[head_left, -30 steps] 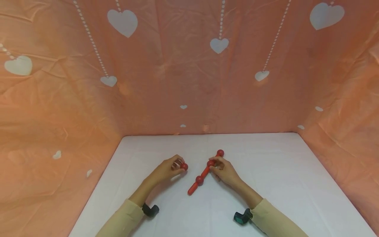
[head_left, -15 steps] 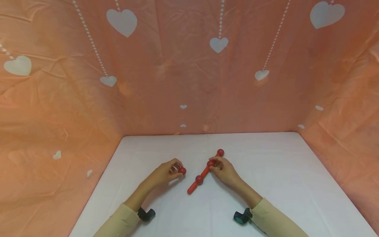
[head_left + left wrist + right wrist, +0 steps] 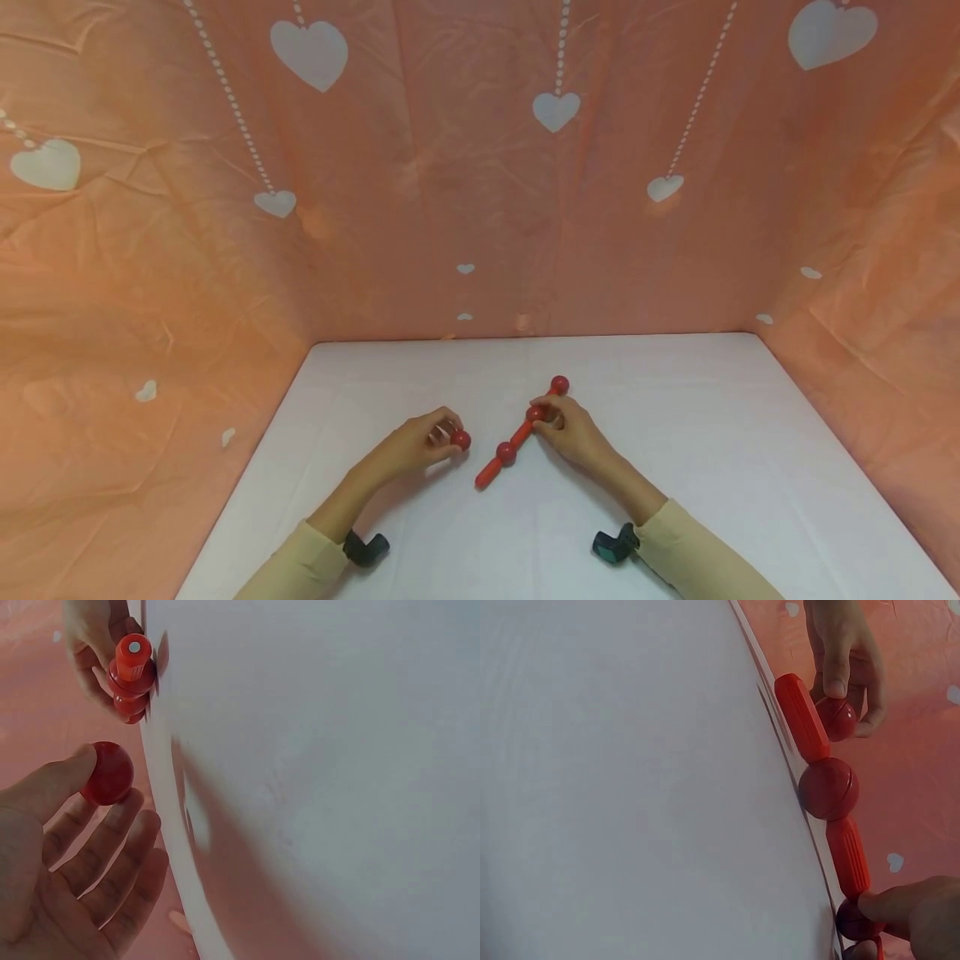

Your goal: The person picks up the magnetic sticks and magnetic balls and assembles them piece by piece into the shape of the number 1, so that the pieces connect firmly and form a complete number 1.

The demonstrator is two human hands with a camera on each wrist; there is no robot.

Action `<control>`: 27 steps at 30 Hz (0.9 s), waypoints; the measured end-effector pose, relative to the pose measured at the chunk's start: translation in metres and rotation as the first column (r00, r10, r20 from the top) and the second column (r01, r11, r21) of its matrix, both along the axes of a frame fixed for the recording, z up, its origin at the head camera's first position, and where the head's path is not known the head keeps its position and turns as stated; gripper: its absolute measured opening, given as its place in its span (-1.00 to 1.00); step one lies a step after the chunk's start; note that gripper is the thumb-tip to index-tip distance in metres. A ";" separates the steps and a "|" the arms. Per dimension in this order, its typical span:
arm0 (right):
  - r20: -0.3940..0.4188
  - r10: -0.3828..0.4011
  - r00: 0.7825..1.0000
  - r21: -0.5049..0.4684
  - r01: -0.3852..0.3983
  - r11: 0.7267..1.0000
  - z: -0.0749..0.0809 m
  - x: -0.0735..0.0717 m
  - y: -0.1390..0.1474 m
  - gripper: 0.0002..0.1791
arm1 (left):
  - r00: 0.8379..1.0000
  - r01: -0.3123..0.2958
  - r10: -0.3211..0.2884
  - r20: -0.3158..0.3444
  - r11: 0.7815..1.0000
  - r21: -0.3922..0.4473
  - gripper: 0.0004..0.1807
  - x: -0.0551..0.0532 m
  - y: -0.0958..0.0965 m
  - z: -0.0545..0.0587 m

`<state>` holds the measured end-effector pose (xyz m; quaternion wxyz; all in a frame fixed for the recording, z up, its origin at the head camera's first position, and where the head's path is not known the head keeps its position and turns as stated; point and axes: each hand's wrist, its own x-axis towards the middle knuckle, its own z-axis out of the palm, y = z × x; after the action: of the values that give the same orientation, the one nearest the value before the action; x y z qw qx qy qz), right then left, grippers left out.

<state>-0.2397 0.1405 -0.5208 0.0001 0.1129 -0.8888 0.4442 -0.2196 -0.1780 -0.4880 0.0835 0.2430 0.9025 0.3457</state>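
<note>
A loose red ball (image 3: 461, 439) is pinched between the thumb and fingertips of my left hand (image 3: 417, 442), above the white table. To its right runs a straight chain of red balls and rods (image 3: 506, 453), slanting from near left to far right. My right hand (image 3: 576, 433) grips the chain at its middle ball, with thumb and fingers round it. The near end is a bare ridged rod (image 3: 802, 716), its end face showing a small pale dot in the left wrist view. A ball (image 3: 559, 385) caps the far end. A gap separates the held ball from the chain.
A white table (image 3: 660, 400) lies under both hands. Behind and at both sides hangs an orange cloth (image 3: 420, 217) printed with pale hearts. Dark wrist cameras (image 3: 366, 550) stick out from the cuffs of the beige sleeves (image 3: 701, 550).
My left hand, still pinching the ball, has moved slightly nearer to me and left, a little farther from the chain's middle. The right hand and the chain have stayed nearly still.
</note>
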 end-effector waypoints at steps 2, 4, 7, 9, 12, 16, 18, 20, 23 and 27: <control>-0.006 0.000 1.000 0.011 0.001 1.000 0.001 0.000 0.000 -0.58 | 1.000 0.005 -0.005 0.000 1.000 -0.003 -0.67 0.001 -0.001 -0.001; -0.016 -0.001 1.000 0.026 0.001 1.000 0.002 0.001 0.000 -0.57 | 1.000 0.008 -0.008 0.007 1.000 -0.001 -0.66 0.003 -0.002 -0.001; -0.038 -0.006 0.999 0.051 0.007 0.999 0.003 0.001 -0.001 -0.56 | 1.000 0.023 -0.023 0.015 1.000 0.004 -0.66 0.004 -0.003 -0.002; -0.058 -0.007 0.998 0.057 0.010 0.998 0.004 0.002 -0.002 -0.57 | 0.999 0.032 -0.032 0.024 0.999 0.011 -0.67 0.005 -0.003 -0.001; -0.104 -0.007 0.995 0.049 0.012 0.999 0.006 0.004 -0.004 -0.61 | 0.999 0.042 -0.042 0.032 0.999 0.014 -0.67 0.007 -0.005 -0.001; -0.165 0.023 0.986 0.021 -0.020 1.000 0.007 0.006 -0.007 -0.68 | 0.998 0.047 -0.047 0.029 0.999 -0.003 -0.66 0.009 -0.006 0.000; -0.188 0.063 0.980 0.011 -0.062 0.998 0.006 0.006 -0.010 -0.69 | 0.999 0.049 -0.048 0.026 0.999 -0.012 -0.66 0.010 -0.006 0.000; -0.197 0.116 0.973 0.009 -0.117 0.993 0.007 0.006 -0.012 -0.68 | 0.999 0.046 -0.046 0.024 0.999 -0.017 -0.66 0.010 -0.006 0.000; -0.178 0.193 0.965 0.005 -0.195 0.981 0.007 0.006 -0.016 -0.63 | 0.999 0.045 -0.045 0.025 0.999 -0.017 -0.67 0.010 -0.006 -0.001; -0.140 0.274 0.951 0.003 -0.276 0.961 0.007 0.007 -0.020 -0.59 | 0.998 0.044 -0.043 0.038 0.999 -0.021 -0.67 0.011 -0.006 -0.002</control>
<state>-0.2327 0.1201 -0.5134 0.0010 0.2663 -0.8586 0.4381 -0.2085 -0.1841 -0.4899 0.1103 0.2550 0.8990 0.3386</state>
